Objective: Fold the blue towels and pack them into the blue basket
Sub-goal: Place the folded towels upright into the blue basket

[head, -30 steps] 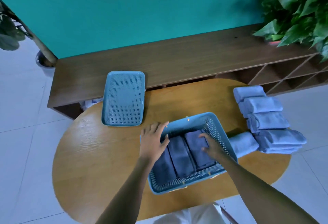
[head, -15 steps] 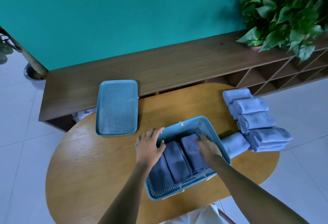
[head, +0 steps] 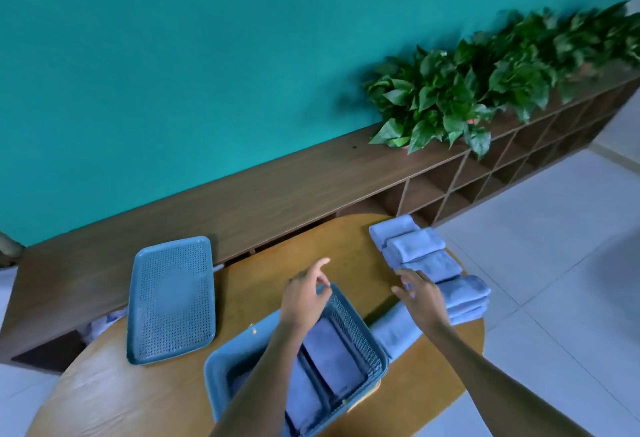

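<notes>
Several folded blue towels (head: 325, 364) lying side by side inside the blue basket (head: 360, 332), near edge of the wooden table (head: 242, 291). More rolled towels (head: 426, 256) stacked on the table to the right, one roll (head: 394, 329) just beside the basket wall. Left hand (head: 303, 298) hovering over the basket's far rim, fingers spread, empty. Right hand (head: 420, 294) open above the stack, gripping nothing. Blue perforated lid (head: 171, 298) flat at left. Leafy plant (head: 485, 90) on the shelf behind.
</notes>
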